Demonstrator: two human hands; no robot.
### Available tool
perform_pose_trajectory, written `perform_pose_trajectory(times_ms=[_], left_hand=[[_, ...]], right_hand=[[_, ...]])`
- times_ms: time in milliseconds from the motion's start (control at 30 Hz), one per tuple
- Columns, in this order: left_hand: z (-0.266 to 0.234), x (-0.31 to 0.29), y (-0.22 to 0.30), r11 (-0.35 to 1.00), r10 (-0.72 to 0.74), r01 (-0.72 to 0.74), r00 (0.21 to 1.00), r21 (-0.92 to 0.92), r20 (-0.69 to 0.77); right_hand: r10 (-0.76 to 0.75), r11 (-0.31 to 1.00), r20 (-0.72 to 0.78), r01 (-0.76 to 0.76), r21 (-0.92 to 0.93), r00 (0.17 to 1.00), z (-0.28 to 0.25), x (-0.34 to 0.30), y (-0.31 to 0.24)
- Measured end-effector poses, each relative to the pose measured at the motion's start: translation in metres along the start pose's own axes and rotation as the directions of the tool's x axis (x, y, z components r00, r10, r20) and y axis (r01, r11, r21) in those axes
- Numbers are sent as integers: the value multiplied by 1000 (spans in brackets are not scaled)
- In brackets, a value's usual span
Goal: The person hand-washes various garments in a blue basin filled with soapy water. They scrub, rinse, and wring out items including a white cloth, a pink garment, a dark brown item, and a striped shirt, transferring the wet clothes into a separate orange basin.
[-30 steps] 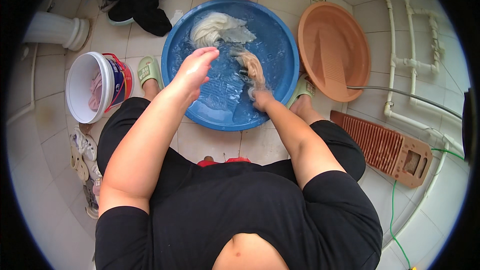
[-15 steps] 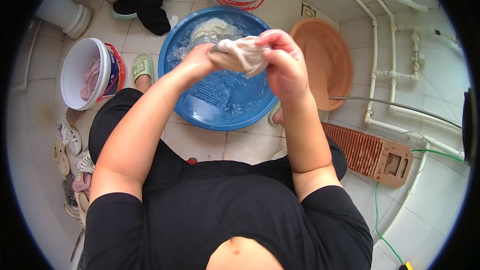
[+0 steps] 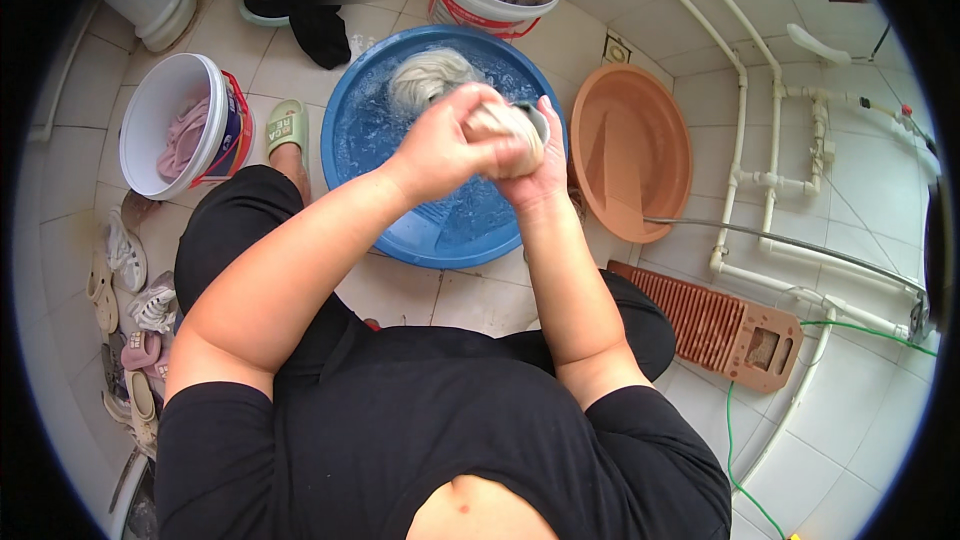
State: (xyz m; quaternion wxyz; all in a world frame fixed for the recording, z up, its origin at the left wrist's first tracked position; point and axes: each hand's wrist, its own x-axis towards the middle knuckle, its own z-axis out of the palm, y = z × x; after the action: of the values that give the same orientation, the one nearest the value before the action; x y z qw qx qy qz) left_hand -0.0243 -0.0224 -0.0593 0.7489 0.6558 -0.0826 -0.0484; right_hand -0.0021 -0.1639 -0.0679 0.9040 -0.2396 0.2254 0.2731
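Note:
Above the blue basin (image 3: 440, 256), both of my hands are closed around a bunched, wet beige cloth (image 3: 508, 130) with a dark grey edge. My left hand (image 3: 440, 143) wraps over it from the left. My right hand (image 3: 545, 178) supports it from below and the right, its fingers pointing up along the far side. A pale, bundled garment (image 3: 430, 78) lies in the rippling water at the basin's far side. What exact kind of garment I hold cannot be made out.
A white bucket with pink cloth (image 3: 150, 135) stands left; another with brown cloth (image 3: 475, 12) stands behind. An orange basin (image 3: 683, 145) leans at right near a brown washboard (image 3: 690, 315), white pipes (image 3: 735, 140) and a hose. Several shoes (image 3: 125, 250) line the left wall.
The cloth was held stretched between my hands; now it is bunched up. My left hand has moved right over it, and my right hand has come lower, under it. The view has shifted slightly.

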Motion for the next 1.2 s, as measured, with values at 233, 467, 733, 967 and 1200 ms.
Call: perform_pose_trajectory(times_ms=[233, 467, 733, 967, 1200], left_hand=[[-8, 14, -14, 722, -372, 187, 916, -666, -146], [-9, 9, -17, 621, -543, 334, 836, -709, -82], [-16, 2, -21, 733, -605, 591, 793, -337, 73], [-84, 23, -7, 876, 24, 165, 923, 452, -383], [-237, -26, 85, 391, 596, 425, 559, 816, -576]], right_hand=[[-515, 757, 62, 487, -435, 855, 29, -5, 39], [-698, -48, 501, 664, -746, 512, 24, -4, 51], [-377, -512, 852, 684, -519, 364, 19, -19, 46], [-501, 344, 107, 312, -886, 859, -24, 6, 52], [-127, 355, -222, -164, -920, 967, -101, 14, 32]])
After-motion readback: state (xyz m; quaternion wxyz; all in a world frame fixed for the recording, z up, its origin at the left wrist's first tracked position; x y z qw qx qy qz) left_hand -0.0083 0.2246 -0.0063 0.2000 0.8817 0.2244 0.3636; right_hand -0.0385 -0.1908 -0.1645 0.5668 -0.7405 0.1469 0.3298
